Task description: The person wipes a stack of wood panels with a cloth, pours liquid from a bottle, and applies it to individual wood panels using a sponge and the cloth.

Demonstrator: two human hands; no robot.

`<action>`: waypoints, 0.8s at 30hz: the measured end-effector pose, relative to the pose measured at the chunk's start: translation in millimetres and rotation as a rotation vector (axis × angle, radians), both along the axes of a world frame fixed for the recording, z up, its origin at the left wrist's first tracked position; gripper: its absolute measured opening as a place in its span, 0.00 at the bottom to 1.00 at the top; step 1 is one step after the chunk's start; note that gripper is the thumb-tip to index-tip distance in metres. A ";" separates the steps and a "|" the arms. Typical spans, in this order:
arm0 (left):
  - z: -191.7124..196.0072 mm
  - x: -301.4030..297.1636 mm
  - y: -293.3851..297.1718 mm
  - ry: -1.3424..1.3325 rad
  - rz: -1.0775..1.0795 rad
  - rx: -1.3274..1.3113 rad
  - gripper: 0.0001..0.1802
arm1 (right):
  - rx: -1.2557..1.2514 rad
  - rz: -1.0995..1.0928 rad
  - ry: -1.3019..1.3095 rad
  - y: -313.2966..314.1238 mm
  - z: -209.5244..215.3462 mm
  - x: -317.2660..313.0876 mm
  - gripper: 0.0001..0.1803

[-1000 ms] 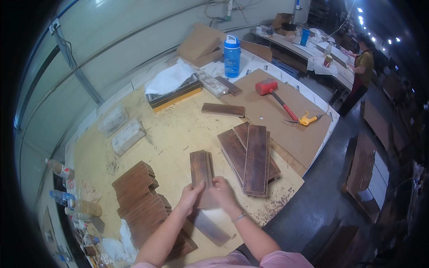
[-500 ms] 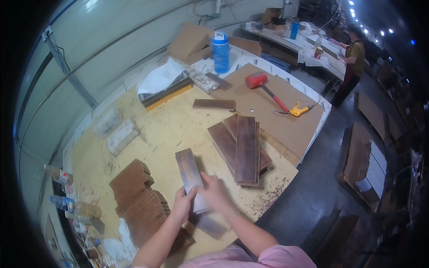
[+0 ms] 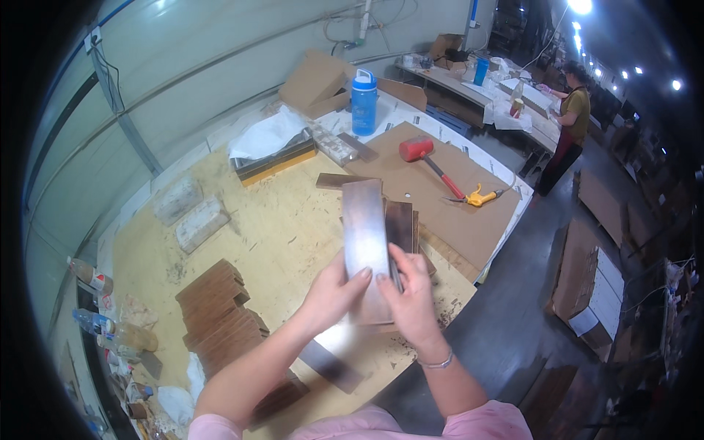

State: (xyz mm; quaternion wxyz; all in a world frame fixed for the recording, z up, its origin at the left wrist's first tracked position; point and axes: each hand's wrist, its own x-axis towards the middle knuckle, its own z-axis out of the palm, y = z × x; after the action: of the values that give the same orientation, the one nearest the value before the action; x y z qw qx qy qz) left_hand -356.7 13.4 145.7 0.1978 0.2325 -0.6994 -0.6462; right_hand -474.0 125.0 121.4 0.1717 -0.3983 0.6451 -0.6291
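Observation:
Raised over the table is a brown wooden plank, its face shining with glare. My left hand grips its left edge, thumb on the face. From the other side my right hand closes round the right edge, its thumb also on top. Behind the held plank, partly covered, lies a stack of dark planks. A single dark plank rests flat below my left forearm. Left of that forearm stretches a row of several reddish-brown planks packed side by side.
A red mallet and a yellow air gun lie on cardboard at the far right. Further back stand a blue bottle and a tray with a white cloth. Two wrapped blocks sit left. A person works beyond.
Both hands have lifted the plank up and to the right, and it now stands more upright in view, in front of the dark stack. The view has shifted slightly.

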 end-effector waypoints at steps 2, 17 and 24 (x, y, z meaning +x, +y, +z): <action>12.9 -21.1 -5.4 -0.068 -0.037 -0.061 0.25 | 0.048 -0.024 0.003 0.9 7.4 -19.1 0.28; -14.7 -24.0 -22.0 -0.299 -0.058 -0.190 0.32 | 0.043 -0.201 -0.070 -7.1 -38.0 -50.0 0.27; -49.9 137.0 -19.2 -0.103 0.226 0.024 0.21 | -0.181 -0.229 0.409 40.5 26.9 29.0 0.20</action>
State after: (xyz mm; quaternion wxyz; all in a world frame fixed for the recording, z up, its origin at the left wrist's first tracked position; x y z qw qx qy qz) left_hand -219.6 -5.8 95.8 0.2303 0.3450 -0.6703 -0.6153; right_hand -445.0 165.5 148.3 -0.0710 -0.4552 0.6485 -0.6059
